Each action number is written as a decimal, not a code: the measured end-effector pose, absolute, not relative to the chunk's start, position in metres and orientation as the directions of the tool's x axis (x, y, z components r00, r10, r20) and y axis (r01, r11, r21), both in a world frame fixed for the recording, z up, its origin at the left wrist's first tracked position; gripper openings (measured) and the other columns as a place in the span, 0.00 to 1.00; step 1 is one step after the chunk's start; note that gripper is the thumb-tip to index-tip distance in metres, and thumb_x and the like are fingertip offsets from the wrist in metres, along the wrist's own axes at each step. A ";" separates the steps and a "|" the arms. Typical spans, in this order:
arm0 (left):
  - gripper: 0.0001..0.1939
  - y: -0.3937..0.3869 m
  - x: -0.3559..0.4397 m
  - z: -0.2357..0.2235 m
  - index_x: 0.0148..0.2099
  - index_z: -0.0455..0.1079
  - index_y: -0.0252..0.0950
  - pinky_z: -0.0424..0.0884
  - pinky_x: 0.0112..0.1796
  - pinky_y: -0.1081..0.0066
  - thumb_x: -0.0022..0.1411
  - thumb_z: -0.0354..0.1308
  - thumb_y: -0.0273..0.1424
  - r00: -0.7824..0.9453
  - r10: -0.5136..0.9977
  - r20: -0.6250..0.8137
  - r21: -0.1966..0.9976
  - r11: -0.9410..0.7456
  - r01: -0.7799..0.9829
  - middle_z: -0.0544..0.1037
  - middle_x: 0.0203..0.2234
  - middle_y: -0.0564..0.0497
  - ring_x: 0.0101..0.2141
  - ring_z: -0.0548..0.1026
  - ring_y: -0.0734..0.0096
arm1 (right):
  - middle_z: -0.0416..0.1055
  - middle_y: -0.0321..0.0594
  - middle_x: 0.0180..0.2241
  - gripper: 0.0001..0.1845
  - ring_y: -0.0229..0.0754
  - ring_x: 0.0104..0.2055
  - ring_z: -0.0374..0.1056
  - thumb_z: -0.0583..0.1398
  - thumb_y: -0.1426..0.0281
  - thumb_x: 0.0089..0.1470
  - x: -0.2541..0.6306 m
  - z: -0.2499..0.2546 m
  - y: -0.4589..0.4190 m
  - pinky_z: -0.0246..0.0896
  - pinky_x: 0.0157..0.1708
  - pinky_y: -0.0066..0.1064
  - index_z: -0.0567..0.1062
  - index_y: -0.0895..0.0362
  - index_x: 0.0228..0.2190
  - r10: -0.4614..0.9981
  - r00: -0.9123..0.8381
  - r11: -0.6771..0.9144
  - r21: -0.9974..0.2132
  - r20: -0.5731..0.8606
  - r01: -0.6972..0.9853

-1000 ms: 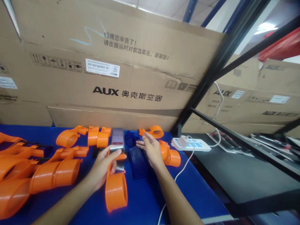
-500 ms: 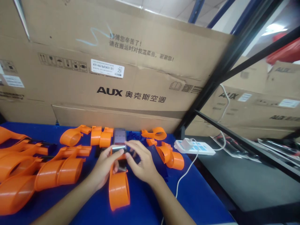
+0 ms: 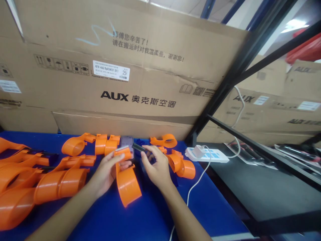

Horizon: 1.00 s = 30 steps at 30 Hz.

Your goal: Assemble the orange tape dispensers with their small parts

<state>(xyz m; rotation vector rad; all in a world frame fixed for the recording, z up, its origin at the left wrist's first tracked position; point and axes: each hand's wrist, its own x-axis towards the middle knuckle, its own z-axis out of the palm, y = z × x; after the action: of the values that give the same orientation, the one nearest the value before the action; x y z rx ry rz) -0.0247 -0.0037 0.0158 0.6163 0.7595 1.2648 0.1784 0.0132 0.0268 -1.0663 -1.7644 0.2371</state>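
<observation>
1. Phone (image 3: pixel 127 141) is our landmark here. It lies near the far side of the blue table (image 3: pixel 112 221), and the carton (image 3: pixel 140 83) rises like a wall just behind it, so reach past it is short.
2. Our left hand (image 3: pixel 106 170) is just on the near side of the phone, fingers clamped on the grip end of an orange part (image 3: pixel 127 185). Its ring hangs tilted toward us from the phone; we can't tell if it touches the table.
3. Our right hand (image 3: pixel 157 165) sits right of the phone and a bit nearer us, thumb and fingers pinched on a dark strip (image 3: pixel 137 147). The tip points left at the orange part's grip end; close, but we can't tell if they touch.
4. Left of the phone is tight: orange loops (image 3: pixel 51 187) run from just beside it to the edge of our view.
5. Right of the phone, past our hand, orange rings (image 3: pixel 187 169) bunch up, then the power strip (image 3: pixel 222 158) lies at the table's right edge, black post (image 3: pixel 217 100) beyond.
6. The cord (image 3: pixel 200 178) comes toward us, right of the phone, and slips behind our right forearm.
7. Widest bit of table showing: near side of the phone, between our forearms.
</observation>
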 end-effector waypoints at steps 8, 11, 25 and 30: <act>0.18 0.015 -0.061 0.019 0.39 0.77 0.32 0.69 0.20 0.72 0.56 0.66 0.43 0.304 0.925 -0.228 0.655 0.377 -0.654 0.76 0.19 0.49 0.17 0.72 0.70 | 0.77 0.43 0.41 0.08 0.48 0.42 0.71 0.62 0.71 0.60 0.179 0.020 0.016 0.68 0.43 0.41 0.78 0.53 0.42 0.784 -0.276 0.570 -0.469 0.556 0.675; 0.18 0.015 -0.060 0.020 0.36 0.76 0.34 0.68 0.20 0.73 0.53 0.67 0.45 0.297 0.935 -0.194 0.679 0.347 -0.647 0.73 0.17 0.50 0.18 0.71 0.71 | 0.76 0.43 0.41 0.07 0.48 0.42 0.70 0.63 0.73 0.58 0.174 0.015 0.014 0.67 0.43 0.40 0.77 0.53 0.40 0.792 -0.348 0.572 -0.413 0.501 0.708; 0.17 -0.003 -0.030 0.010 0.45 0.73 0.36 0.67 0.21 0.76 0.54 0.70 0.35 0.106 0.994 -0.042 0.889 0.086 -0.450 0.81 0.28 0.50 0.19 0.71 0.76 | 0.78 0.42 0.40 0.08 0.48 0.42 0.70 0.58 0.69 0.66 0.172 0.019 0.014 0.65 0.46 0.42 0.78 0.53 0.41 0.787 -0.251 0.580 -0.538 0.563 0.611; 0.18 -0.010 -0.023 0.010 0.50 0.73 0.36 0.67 0.22 0.76 0.60 0.67 0.37 0.244 0.966 0.088 0.983 -0.046 -0.175 0.78 0.27 0.52 0.20 0.71 0.75 | 0.78 0.41 0.42 0.11 0.46 0.44 0.72 0.60 0.65 0.66 0.170 0.029 0.008 0.68 0.47 0.40 0.78 0.52 0.47 0.791 -0.284 0.609 -0.663 0.541 0.435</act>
<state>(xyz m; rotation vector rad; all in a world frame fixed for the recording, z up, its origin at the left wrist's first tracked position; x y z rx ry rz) -0.0234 -0.0100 0.0098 1.2420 0.8675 1.1441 0.1704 0.0083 0.0289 -0.9769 -1.9206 0.4903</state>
